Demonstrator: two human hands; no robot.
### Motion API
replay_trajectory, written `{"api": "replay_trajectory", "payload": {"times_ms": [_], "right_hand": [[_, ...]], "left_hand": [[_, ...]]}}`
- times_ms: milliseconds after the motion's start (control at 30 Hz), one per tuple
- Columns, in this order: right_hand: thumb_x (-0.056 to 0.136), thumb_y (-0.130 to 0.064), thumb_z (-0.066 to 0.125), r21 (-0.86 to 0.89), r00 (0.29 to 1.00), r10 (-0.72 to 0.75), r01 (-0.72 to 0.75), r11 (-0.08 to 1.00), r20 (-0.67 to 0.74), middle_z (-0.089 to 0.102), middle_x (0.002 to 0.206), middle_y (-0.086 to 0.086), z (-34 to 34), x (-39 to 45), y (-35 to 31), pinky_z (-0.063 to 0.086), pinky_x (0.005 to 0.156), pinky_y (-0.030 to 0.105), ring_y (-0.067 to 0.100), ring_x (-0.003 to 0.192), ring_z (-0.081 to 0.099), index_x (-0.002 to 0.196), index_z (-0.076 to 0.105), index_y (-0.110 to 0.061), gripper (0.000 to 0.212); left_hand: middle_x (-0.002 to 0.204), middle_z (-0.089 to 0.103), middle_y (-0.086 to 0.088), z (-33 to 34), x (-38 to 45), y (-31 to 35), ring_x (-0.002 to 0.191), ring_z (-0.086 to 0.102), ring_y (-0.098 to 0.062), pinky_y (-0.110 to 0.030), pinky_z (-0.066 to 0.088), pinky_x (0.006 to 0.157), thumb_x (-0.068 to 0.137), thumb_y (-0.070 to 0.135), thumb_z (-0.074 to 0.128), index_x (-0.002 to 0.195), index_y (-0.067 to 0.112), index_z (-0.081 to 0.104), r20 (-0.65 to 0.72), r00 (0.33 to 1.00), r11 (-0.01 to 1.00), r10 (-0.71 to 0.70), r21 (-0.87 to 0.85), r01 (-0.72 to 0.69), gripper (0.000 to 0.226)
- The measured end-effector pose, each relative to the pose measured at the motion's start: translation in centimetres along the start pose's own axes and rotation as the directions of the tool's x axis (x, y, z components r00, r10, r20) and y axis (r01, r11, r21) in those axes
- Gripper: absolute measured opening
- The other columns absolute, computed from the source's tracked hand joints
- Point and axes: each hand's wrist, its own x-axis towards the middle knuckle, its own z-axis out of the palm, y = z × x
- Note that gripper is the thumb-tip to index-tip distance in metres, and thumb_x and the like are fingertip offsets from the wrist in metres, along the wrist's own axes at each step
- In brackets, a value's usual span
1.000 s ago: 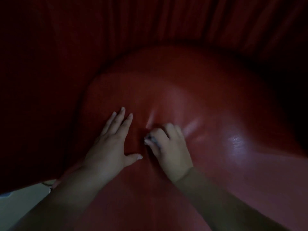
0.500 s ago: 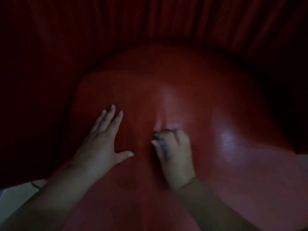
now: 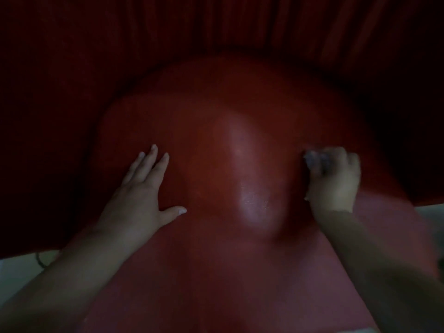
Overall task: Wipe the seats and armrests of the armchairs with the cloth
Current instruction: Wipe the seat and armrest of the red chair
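Red seat (image 3: 240,116): R hand (image 3: 332,181) grips cloth (image 3: 317,159), right of sheen; L hand (image 3: 141,188) flat, fingers straight. Seat wipe prob. mid-way; armrests pending.

Red glossy seat (image 3: 216,111) fills most of the shot, shiny patch running down the middle. Left hand (image 3: 141,188) lies flat on it around 9 o'clock, fingers straight, thumb out. Right hand (image 3: 334,181) at 3 o'clock is balled round a greyish cloth (image 3: 314,159), pressing on the seat. Bit blurry there. Pale floor (image 3: 16,272) shows at 8 o'clock.
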Motion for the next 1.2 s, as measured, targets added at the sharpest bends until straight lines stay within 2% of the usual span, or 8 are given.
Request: {"api": "replay_trajectory", "payload": {"times_ms": [400, 567, 667, 800, 967, 1033, 1133, 1200], "right_hand": [[0.092, -0.036, 0.052, 0.305, 0.536, -0.716, 0.661, 0.685, 0.447, 0.063, 0.096, 0.009, 2.7, -11.2, -10.9, 0.048, 0.068, 0.042, 0.032, 0.082, 0.057, 0.099, 0.071, -0.019, 0.026], [0.089, -0.028, 0.064, 0.142, 0.949, -0.209, 0.179, 0.974, 0.237, 0.051, 0.096, 0.013, 2.9, -5.1, -8.9, 0.054, 0.058, 0.046, 0.036, 0.090, 0.052, 0.094, 0.068, -0.010, 0.019], [0.088, -0.022, 0.065, 0.159, 0.893, -0.371, 0.340, 0.927, 0.255, 0.054, 0.090, 0.017, 4.3, -8.5, -12.0, 0.047, 0.070, 0.047, 0.037, 0.082, 0.052, 0.092, 0.068, -0.009, 0.014], [0.089, -0.029, 0.062, 0.335, 0.469, -0.763, 0.704, 0.627, 0.445, 0.058, 0.091, 0.014, 4.1, -11.2, -13.8, 0.047, 0.065, 0.043, 0.034, 0.078, 0.053, 0.096, 0.069, -0.011, 0.020], [0.089, -0.025, 0.061, 0.142, 0.833, -0.451, 0.428, 0.893, 0.322, 0.055, 0.096, 0.020, 5.4, -5.0, -14.4, 0.045, 0.077, 0.047, 0.039, 0.087, 0.054, 0.095, 0.066, -0.008, 0.019], [0.092, -0.030, 0.047, 0.129, 0.728, -0.543, 0.545, 0.829, 0.418, 0.054, 0.102, 0.014, 5.6, -9.1, -15.0, 0.044, 0.078, 0.047, 0.036, 0.092, 0.051, 0.101, 0.064, -0.017, 0.023], [0.094, -0.037, 0.041, 0.381, 0.358, -0.755, 0.696, 0.608, 0.550, 0.056, 0.102, 0.007, 3.2, -15.0, -14.4, 0.048, 0.066, 0.041, 0.030, 0.087, 0.051, 0.102, 0.064, -0.021, 0.029], [0.094, -0.036, 0.046, 0.391, 0.311, -0.803, 0.747, 0.537, 0.509, 0.061, 0.097, 0.011, 3.2, -12.7, -13.6, 0.048, 0.066, 0.042, 0.033, 0.081, 0.055, 0.097, 0.068, -0.017, 0.029]], "left_hand": [[0.158, -0.017, 0.013, 0.2, -4.5, -3.3, 0.143, -0.016, -0.003, -0.018, -0.005, 0.111, 0.065, 0.059, 0.077, 0.155, 0.024, 0.004, 0.004, 0.999, 0.996, -0.037, 0.078, 0.037, 0.121], [0.152, -0.026, 0.019, 0.4, -5.5, -4.0, 0.141, -0.021, -0.001, -0.019, -0.004, 0.112, 0.066, 0.062, 0.074, 0.154, 0.026, -0.001, 0.033, 0.998, 0.998, -0.045, 0.044, 0.043, 0.121], [0.156, -0.019, 0.014, 0.6, -5.4, -3.9, 0.143, -0.017, -0.003, -0.017, -0.005, 0.111, 0.066, 0.059, 0.076, 0.155, 0.025, 0.003, 0.001, 0.999, 0.998, -0.042, 0.046, 0.042, 0.120], [0.161, -0.012, 0.010, 0.9, -5.9, -3.9, 0.147, -0.011, -0.008, -0.015, -0.005, 0.110, 0.068, 0.056, 0.077, 0.155, 0.024, 0.006, -0.014, 0.997, 0.996, -0.070, 0.053, 0.070, 0.116], [0.160, -0.009, 0.016, 1.2, -7.8, -4.5, 0.146, -0.009, -0.003, -0.017, 0.000, 0.108, 0.070, 0.054, 0.076, 0.154, 0.028, 0.009, -0.059, 0.994, 0.995, -0.094, 0.023, 0.096, 0.111], [0.162, 0.001, 0.010, 1.3, -8.2, -4.7, 0.148, 0.001, -0.009, -0.015, 0.000, 0.109, 0.068, 0.049, 0.079, 0.154, 0.023, 0.017, -0.084, 0.990, 0.993, -0.113, 0.017, 0.115, 0.109], [0.159, 0.022, -0.004, 1.4, -8.8, -4.8, 0.146, 0.020, -0.022, -0.022, 0.010, 0.112, 0.063, 0.036, 0.087, 0.148, 0.010, 0.035, -0.141, 0.980, 0.990, -0.142, -0.022, 0.140, 0.103], [0.157, 0.026, -0.006, 1.6, -9.0, -4.7, 0.145, 0.023, -0.024, -0.028, 0.017, 0.114, 0.063, 0.032, 0.087, 0.146, 0.007, 0.038, -0.150, 0.981, 0.992, -0.127, -0.038, 0.122, 0.100]]}}
